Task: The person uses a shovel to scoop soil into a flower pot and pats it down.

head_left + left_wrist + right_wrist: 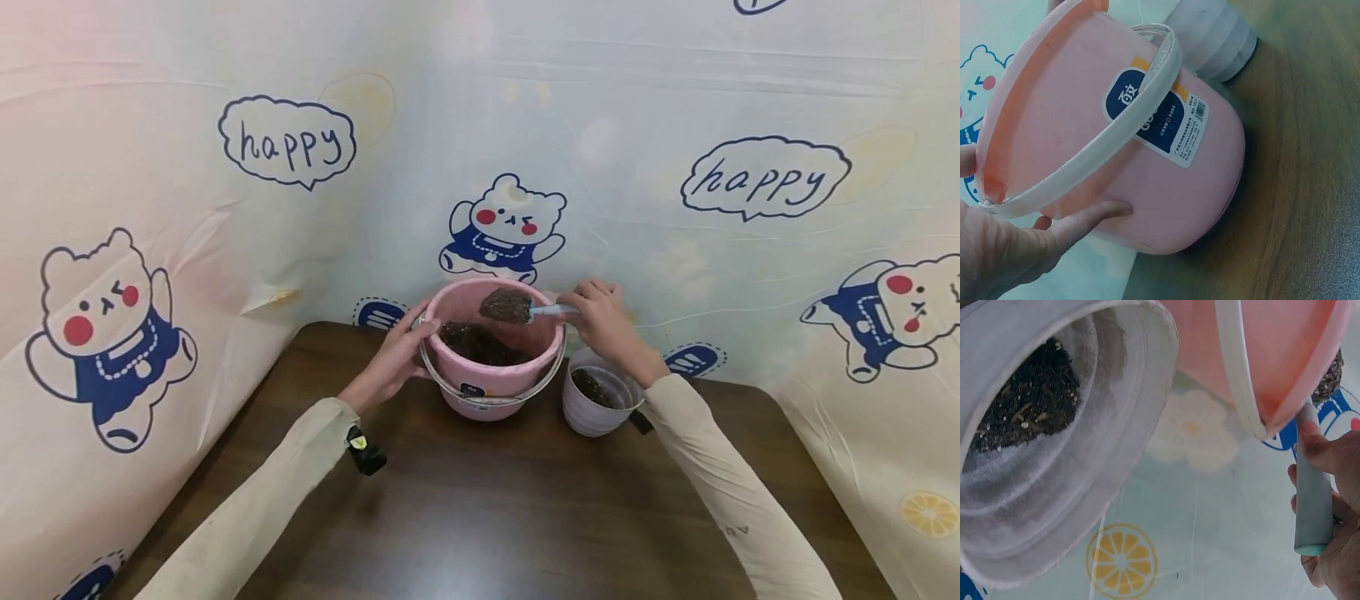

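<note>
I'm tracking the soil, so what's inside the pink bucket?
The pink bucket holds dark soil; a loaded scoop in the right hand shows over its opening. The bucket's floor and the soil's depth are hidden.

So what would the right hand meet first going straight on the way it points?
Probably the pink bucket, though the right hand might pass just above its edge; depth is unclear.
</note>
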Motion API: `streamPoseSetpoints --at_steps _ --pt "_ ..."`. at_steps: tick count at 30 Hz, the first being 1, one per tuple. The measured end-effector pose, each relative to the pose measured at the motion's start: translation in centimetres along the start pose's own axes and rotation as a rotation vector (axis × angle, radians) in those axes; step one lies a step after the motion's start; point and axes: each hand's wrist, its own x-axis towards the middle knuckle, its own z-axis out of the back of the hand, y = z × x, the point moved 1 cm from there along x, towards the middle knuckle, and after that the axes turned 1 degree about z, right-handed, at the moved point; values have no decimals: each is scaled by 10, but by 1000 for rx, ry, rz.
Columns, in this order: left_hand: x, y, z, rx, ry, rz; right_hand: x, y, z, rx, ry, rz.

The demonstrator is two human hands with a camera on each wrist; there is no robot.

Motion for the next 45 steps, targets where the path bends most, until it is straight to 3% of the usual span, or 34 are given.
streamPoseSetpoints --at_steps 7,16,30,45 --pt "0 1 0 -13 -17 9 -8 -9 10 -15 -52 33" --pt "-1 1 -1 -3 -22 2 -18 -16 25 -36 -3 7" --pt "1 0 -4 5 -21 -8 -39 -28 47 -43 -69 48" --pt "0 -1 -1 22 -40 6 -67 -38 57 -33 -88 19"
